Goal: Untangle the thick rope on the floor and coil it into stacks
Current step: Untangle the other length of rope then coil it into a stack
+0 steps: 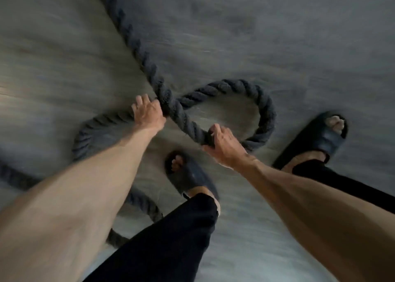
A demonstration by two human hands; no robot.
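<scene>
A thick dark twisted rope [136,46] runs from the top of the view down across the grey floor and curls into a loop [265,111] in the middle. My left hand [147,113] grips the rope where two strands cross. My right hand [222,147] grips the rope at the loop's near side, fingers curled over it. More of the rope bends away to the left [85,136] and passes under my left arm and behind my leg. The frame is blurred by motion.
My two feet in dark slides stand on the grey wood-look floor [299,36], one [188,175] just below my hands, the other [316,140] to the right of the loop. Black trouser legs fill the lower middle and right.
</scene>
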